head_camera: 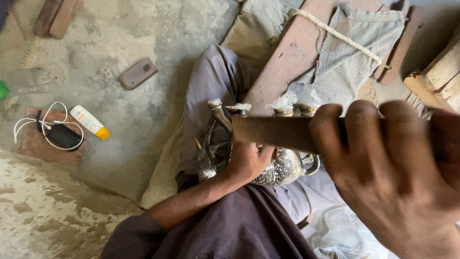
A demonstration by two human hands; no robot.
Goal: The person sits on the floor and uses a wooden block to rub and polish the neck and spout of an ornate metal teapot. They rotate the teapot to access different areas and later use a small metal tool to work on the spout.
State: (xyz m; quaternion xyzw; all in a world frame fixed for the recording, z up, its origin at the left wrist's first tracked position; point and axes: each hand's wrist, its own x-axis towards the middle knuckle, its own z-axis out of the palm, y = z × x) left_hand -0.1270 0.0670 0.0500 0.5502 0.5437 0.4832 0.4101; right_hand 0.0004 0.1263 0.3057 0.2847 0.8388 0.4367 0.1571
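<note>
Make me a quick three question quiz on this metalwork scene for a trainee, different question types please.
1. True or false: the right hand is wrapped around a dark flat tool.
2. Multiple choice: what does the left hand steady in the lap? A) a patterned silver teapot B) a glass bottle C) a wooden bowl
3. Fill in: on the floor at left, beside the black device with a white cable, lies a white tube with a ____ cap.

Key: 1 true; 2 A; 3 yellow.
</note>
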